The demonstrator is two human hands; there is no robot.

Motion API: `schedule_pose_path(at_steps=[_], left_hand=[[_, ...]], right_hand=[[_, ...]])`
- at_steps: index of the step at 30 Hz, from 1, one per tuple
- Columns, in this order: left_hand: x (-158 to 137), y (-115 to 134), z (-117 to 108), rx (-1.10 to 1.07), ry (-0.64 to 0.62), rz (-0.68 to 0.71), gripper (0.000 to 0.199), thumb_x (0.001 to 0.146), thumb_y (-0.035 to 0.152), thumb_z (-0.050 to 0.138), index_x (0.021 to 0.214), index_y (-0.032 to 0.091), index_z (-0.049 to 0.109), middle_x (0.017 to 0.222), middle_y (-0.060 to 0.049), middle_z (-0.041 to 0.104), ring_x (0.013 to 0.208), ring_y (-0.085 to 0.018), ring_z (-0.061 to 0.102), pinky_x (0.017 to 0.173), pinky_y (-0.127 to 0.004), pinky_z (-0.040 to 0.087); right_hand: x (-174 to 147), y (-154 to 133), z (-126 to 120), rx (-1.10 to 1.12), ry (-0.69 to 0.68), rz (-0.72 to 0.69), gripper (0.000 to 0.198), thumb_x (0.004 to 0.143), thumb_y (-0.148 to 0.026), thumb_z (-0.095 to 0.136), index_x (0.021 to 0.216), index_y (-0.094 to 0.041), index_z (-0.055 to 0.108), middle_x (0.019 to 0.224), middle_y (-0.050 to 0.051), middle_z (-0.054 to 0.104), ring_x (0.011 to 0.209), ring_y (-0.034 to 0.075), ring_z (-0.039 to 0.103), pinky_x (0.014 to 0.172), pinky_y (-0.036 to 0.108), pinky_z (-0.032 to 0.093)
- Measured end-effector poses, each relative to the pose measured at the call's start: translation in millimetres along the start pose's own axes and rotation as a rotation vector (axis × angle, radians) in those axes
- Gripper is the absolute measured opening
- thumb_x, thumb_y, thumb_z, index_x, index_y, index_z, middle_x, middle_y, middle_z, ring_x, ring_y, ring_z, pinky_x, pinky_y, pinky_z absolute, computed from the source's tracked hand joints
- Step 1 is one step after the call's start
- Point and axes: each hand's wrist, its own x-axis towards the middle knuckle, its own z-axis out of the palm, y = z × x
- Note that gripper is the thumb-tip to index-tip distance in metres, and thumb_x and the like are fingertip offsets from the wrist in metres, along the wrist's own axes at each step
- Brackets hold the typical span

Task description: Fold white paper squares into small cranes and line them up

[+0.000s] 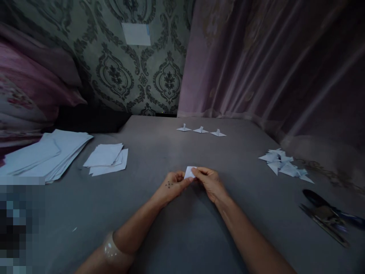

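Observation:
A small folded piece of white paper (189, 172) is held up in front of me, just over the grey table surface. My left hand (174, 185) pinches its lower left side, thumb along the bottom edge. On its right side, my right hand (209, 180) grips it between thumb and fingers. The fingertips behind the paper are hidden. Farther back stand three folded paper figures in a row: a left one (184, 128), a middle one (201, 129) and a right one (218, 133).
To the left lie a stack of square white papers (104, 156) and larger white sheets (65, 152). On the right is a pile of folded paper pieces (282, 163), with dark-handled tools (325, 213) nearer me. A curtain (242, 68) hangs behind the table (154, 140).

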Motion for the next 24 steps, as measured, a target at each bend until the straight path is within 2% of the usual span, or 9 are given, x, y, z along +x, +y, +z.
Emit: schedule_pose_path(at_steps=[3,7,11,15,17,20,24], left_hand=[[-0.3,1.0,-0.7,0.034,-0.006,-0.026,0.033,0.074,0.047,0.062,0.066,0.015,0.057,0.047,0.003,0.052,0.037,-0.006,0.039,0.038,-0.019,0.027],[2.6,-1.5,-6.8,-0.117,-0.031,-0.058,0.032,0.072,0.046,0.064,0.070,0.014,0.061,0.048,0.002,0.055,0.038,-0.006,0.042,0.039,-0.019,0.029],[5.2,-4.5,-12.5,-0.253,-0.118,-0.043,0.034,0.074,0.047,0.065,0.078,0.013,0.063,0.057,0.000,0.059,0.044,-0.006,0.048,0.043,-0.018,0.034],[3.9,-2.1,-11.0,-0.194,-0.080,0.013,0.034,0.076,0.048,0.063,0.075,0.013,0.063,0.055,0.001,0.058,0.044,-0.006,0.047,0.043,-0.018,0.035],[2.0,1.0,-8.5,-0.092,-0.049,0.018,0.035,0.075,0.048,0.062,0.067,0.014,0.061,0.051,0.001,0.056,0.041,-0.006,0.045,0.041,-0.018,0.033],[0.1,4.8,-5.7,0.011,-0.050,-0.019,0.036,0.074,0.048,0.063,0.062,0.014,0.059,0.047,0.001,0.055,0.037,-0.006,0.043,0.039,-0.018,0.032],[0.5,5.7,-6.8,0.023,-0.094,-0.036,0.039,0.075,0.052,0.060,0.067,0.014,0.059,0.044,0.003,0.053,0.034,-0.006,0.040,0.037,-0.018,0.031]], right_hand=[[1.3,1.6,-0.5,0.036,-0.013,0.004,0.027,0.055,-0.034,0.080,0.076,-0.018,0.075,0.073,0.003,0.071,0.059,0.010,0.057,0.059,0.024,0.046],[2.7,1.1,-2.9,0.144,-0.105,0.073,0.031,0.053,-0.027,0.082,0.082,-0.018,0.075,0.080,0.003,0.072,0.062,0.009,0.060,0.066,0.025,0.049],[2.8,-5.1,-6.6,0.169,-0.137,0.059,0.031,0.058,-0.026,0.080,0.087,-0.018,0.074,0.083,0.004,0.072,0.066,0.012,0.063,0.072,0.028,0.051],[-1.4,-11.2,-5.5,0.183,-0.193,0.078,0.029,0.060,-0.028,0.080,0.086,-0.018,0.074,0.086,0.004,0.072,0.072,0.012,0.064,0.076,0.027,0.050],[-3.2,-10.7,-3.3,0.166,-0.199,0.054,0.027,0.061,-0.033,0.079,0.082,-0.017,0.074,0.081,0.004,0.071,0.071,0.012,0.063,0.073,0.026,0.049],[-2.8,-6.6,-1.2,0.118,-0.137,0.032,0.028,0.061,-0.037,0.079,0.075,-0.015,0.074,0.071,0.002,0.068,0.065,0.011,0.059,0.064,0.023,0.046],[0.9,-4.5,-2.4,0.148,-0.097,0.126,0.034,0.057,-0.043,0.081,0.073,-0.014,0.073,0.067,0.004,0.067,0.058,0.012,0.056,0.055,0.023,0.043]])
